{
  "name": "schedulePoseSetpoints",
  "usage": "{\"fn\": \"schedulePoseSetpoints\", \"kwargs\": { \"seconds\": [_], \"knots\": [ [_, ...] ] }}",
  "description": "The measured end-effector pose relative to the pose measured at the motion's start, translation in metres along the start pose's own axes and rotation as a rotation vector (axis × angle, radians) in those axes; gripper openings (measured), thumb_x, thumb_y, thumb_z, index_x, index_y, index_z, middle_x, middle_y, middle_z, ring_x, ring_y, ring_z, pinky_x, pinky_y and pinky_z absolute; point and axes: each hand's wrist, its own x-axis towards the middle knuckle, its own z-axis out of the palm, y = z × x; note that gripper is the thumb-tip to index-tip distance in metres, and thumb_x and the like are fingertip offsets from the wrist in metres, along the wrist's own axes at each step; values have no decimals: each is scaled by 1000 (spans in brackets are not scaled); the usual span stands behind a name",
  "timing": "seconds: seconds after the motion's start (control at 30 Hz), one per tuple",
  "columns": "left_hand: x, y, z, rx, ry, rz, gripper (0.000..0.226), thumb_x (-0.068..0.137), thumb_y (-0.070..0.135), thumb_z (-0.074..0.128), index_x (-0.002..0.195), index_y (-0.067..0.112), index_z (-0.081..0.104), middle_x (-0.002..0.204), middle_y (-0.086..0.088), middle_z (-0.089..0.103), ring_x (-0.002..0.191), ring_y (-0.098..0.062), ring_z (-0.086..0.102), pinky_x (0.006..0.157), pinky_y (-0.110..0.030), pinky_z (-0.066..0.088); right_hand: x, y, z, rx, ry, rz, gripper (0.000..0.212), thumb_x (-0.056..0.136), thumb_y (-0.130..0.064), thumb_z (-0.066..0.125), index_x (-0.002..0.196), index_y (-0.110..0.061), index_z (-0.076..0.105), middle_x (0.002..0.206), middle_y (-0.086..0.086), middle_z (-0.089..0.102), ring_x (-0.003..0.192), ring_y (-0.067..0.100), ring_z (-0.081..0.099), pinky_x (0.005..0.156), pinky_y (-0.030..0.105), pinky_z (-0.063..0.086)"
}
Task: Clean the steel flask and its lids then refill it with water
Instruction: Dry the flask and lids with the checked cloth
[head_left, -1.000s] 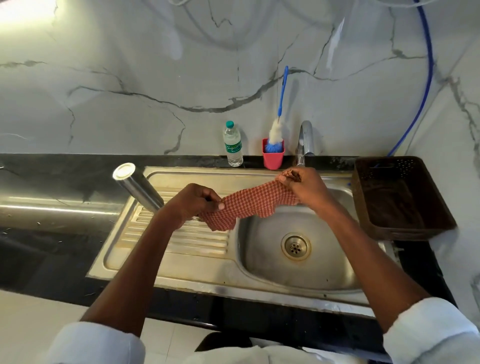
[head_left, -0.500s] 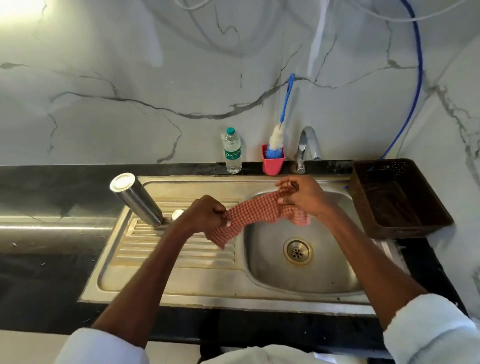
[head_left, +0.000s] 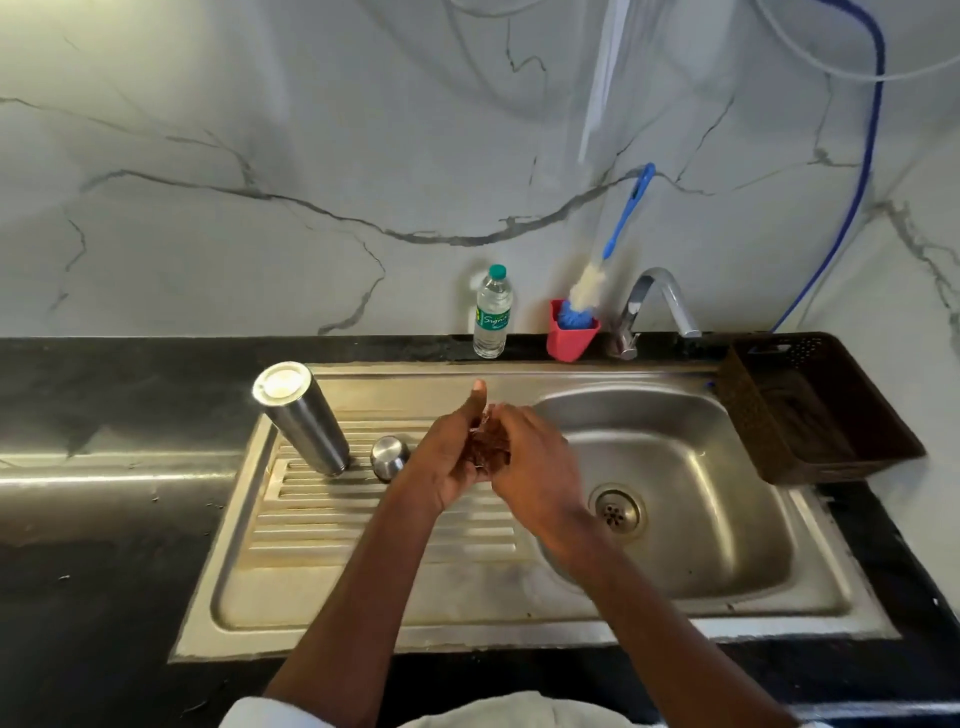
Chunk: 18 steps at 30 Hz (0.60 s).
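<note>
- while the flask (head_left: 304, 419) is standing mouth-down on the drainboard at the sink's (head_left: 519, 623) left, one steel lid (head_left: 389, 456) is resting just beside its foot; no second lid is showing here.
- where the cloth (head_left: 488, 451) was being held stretched between two hands half a second ago, it is now being bunched into a wad, with both hands coming together over the drainboard's right end, beside the basin.
- the left hand (head_left: 451, 457) is cupping the wad from the left, fingers curled round it and thumb sticking up.
- the right hand (head_left: 535, 467) is closing over it from the right, fingers folded down onto the fabric; only a dark red patch is peeking out between the palms.
- judging by this, the cloth is being wrung or gathered up, so the flask looks washed and draining, and wiping or refilling is probably coming; nothing is being poured yet.
- counting outward: one flask, one lid, one cloth, two hands.
- at the back edge are standing one water bottle (head_left: 492, 312), one red cup (head_left: 571, 332) holding one brush (head_left: 621, 228), and one tap (head_left: 657, 306), not visibly running.
- one brown basket (head_left: 826, 415) is sitting on the counter (head_left: 104, 571) at the sink's right, and one blue hose (head_left: 862, 182) is hanging down the wall.
</note>
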Motion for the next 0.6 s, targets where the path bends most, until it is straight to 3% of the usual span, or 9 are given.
{"fn": "schedulePoseSetpoints", "kwargs": {
  "seconds": [0.07,0.13,0.2,0.27,0.33,0.4,0.5,0.57,0.6],
  "knots": [
    [4,-2,-11,-15,11,22,29,98,34,71,96,5,74,90,-15,75,84,-28,72,73,-40,61,-3,0,4,36,-97,-78,39,84,-20,72,122,-27,63,123,-9,65,111,11,60,93,36,54],
    [6,-5,-20,-56,12,42,11,96,14,68,97,4,68,84,-14,72,73,-25,71,61,-35,60,-4,2,-5,228,-98,-7,24,90,-32,72,113,-31,69,106,-15,71,92,-1,66,80,21,56],
    [5,-6,-27,-199,-20,41,12,98,8,63,105,0,67,90,-16,73,77,-25,73,66,-38,64,5,17,-12,420,166,213,19,92,-35,72,109,-27,70,98,-12,73,85,-2,67,71,7,48],
    [1,-4,-28,-321,-74,29,22,98,11,63,114,-4,67,98,-16,75,87,-26,73,77,-40,64,16,36,-18,606,293,524,37,90,-42,74,118,-19,64,107,-2,71,99,13,68,76,18,49],
    [-2,-4,-28,-386,-123,17,25,97,14,64,115,-3,68,102,-15,75,92,-25,71,87,-39,60,21,46,-18,937,25,830,58,86,-58,72,122,-14,62,114,8,71,108,25,66,80,34,52],
    [-3,-5,-27,-360,-140,48,27,96,16,65,116,-2,69,104,-14,74,96,-25,70,90,-40,58,18,44,-12,1371,-287,985,68,83,-63,71,125,-10,65,118,16,73,114,34,65,91,48,55],
    [-1,-3,-30,57,93,207,21,102,22,61,112,9,74,102,-7,76,98,-24,70,88,-46,58,11,38,-2,1855,-327,955,65,90,-51,71,134,-4,61,132,24,64,124,45,59,106,63,45],
    [1,-5,-38,312,289,290,18,105,24,60,108,18,76,104,-5,77,99,-24,72,85,-45,63,14,30,2,1837,-331,887,53,94,-34,69,135,-1,60,132,25,65,121,43,63,103,59,50],
    [-1,-6,-43,339,313,302,18,104,25,61,110,18,76,106,-7,78,100,-24,73,85,-46,63,16,25,7,1782,-356,877,48,93,-24,70,133,0,61,129,24,67,118,42,65,99,58,53]
  ]
}}
